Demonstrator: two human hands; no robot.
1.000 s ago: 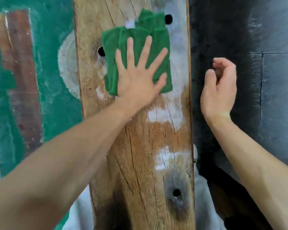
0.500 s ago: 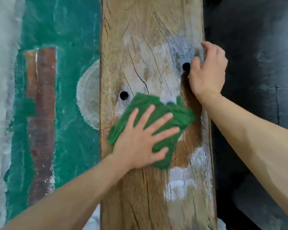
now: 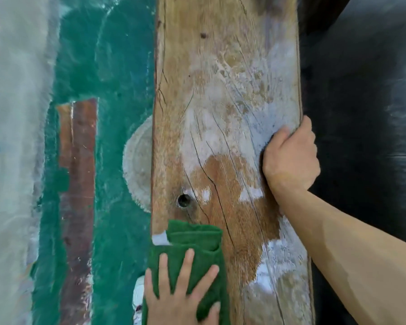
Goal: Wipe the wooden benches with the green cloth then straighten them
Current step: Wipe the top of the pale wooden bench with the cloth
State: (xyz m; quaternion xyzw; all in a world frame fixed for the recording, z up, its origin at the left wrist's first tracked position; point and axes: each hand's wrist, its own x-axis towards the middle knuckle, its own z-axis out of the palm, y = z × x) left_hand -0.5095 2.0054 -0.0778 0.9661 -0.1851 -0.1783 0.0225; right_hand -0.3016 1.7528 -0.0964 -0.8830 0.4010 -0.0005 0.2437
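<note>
**Kid:** What is your left hand (image 3: 181, 292) doing?

**Me:** My fingers are spread flat on the cloth (image 3: 192, 245). I press down so it rubs the bench (image 3: 220, 113). The cloth is folded, so it makes a thick pad under my palm.

**Kid:** Where is the cloth?

**Me:** Down low, near me, on the left edge of the bench. A bit of it hangs off the side.

**Kid:** And your right hand (image 3: 291, 156)?

**Me:** It is up past my left hand, on the right edge. My fingers curl over that edge and my thumb lies on top. I think I hold on so the bench does not slide when I push the cloth.

**Kid:** Why is that patch brown?

**Me:** The patch between my hands looks dark, maybe damp. I guess the cloth went over it. Past my right hand the wood has pale, chalky marks, so I think that part needs wiping.

**Kid:** Is there a box or a bucket with stuff in it?

**Me:** No, I see none. There is just a small round hole (image 3: 184, 200) in the wood above the cloth. It looks dark inside, and I cannot tell if anything is in it.

**Kid:** What is left of your left hand?

**Me:** Green painted floor (image 3: 117, 78), with a rusty brown strip (image 3: 77, 160) on it.
</note>
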